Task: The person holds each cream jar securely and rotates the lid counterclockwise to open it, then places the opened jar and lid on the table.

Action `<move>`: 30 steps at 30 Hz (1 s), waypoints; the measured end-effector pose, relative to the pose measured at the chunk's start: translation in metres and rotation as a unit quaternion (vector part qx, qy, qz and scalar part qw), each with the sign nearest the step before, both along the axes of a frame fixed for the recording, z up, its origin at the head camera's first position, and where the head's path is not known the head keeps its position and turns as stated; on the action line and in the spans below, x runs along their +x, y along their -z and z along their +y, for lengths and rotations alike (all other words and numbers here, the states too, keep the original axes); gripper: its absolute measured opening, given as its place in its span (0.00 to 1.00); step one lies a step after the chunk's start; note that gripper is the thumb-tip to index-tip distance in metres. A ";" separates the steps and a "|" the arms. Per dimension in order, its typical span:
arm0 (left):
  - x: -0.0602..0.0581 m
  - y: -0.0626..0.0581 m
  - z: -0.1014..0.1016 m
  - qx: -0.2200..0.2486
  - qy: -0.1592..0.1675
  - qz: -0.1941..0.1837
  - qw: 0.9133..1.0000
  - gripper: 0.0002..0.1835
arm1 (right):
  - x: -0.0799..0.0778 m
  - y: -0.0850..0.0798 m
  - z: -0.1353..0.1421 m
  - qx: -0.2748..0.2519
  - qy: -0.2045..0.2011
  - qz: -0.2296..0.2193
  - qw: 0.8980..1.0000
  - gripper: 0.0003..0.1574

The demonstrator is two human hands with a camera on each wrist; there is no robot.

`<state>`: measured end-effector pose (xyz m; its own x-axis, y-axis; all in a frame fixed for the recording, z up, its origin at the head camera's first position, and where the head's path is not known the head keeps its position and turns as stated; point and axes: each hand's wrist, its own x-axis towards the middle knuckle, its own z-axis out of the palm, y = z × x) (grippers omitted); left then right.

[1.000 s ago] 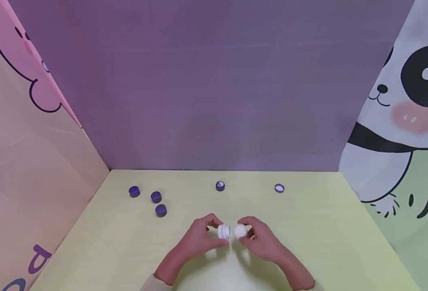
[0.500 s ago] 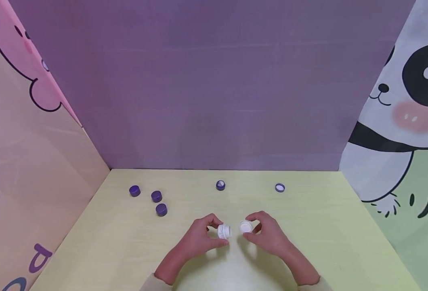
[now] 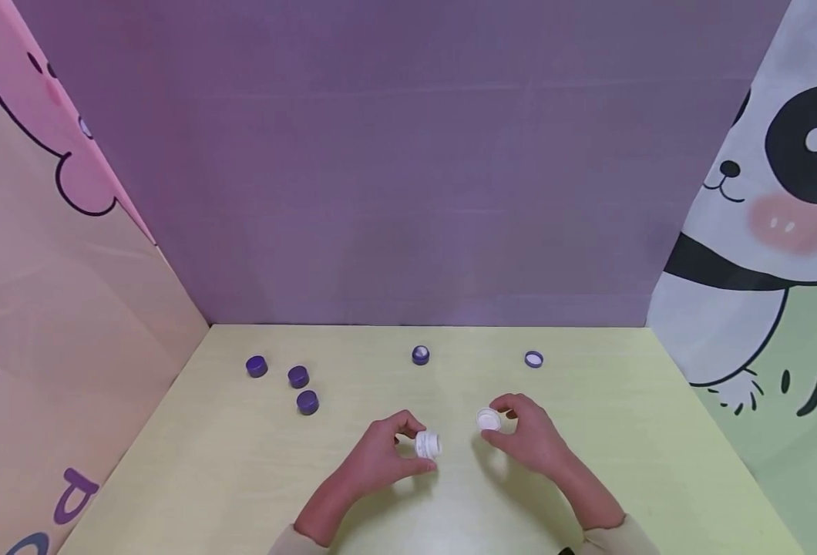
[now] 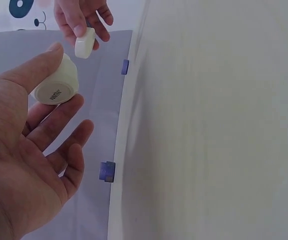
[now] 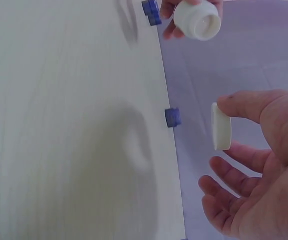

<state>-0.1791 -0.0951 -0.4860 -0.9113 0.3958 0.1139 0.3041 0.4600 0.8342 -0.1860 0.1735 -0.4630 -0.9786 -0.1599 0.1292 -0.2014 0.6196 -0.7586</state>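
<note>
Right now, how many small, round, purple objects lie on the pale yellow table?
5: three purple objects at left, one purple object at back centre, one purple-rimmed disc back right.

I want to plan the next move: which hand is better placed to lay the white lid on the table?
Probably the right hand: it pinches the white lid above the table, apart from the jar. The left hand holds the jar.

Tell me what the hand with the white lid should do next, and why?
Probably the right hand should lower the white lid onto the table, near the purple-rimmed lid. The white lid is off the white bottle, held apart from it and above the table, while the left hand holds the bottle tipped sideways.
</note>
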 end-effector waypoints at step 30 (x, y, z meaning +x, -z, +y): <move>0.001 -0.004 -0.004 0.007 0.021 -0.011 1.000 0.20 | -0.042 0.006 0.050 0.069 0.013 0.008 0.998 0.22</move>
<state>-0.1785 -0.0988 -0.4815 -0.8957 0.4330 0.1009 0.3055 0.4346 0.8472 -0.2278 0.2230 -0.4689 -0.9806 -0.1523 0.1237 -0.1959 0.7226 -0.6629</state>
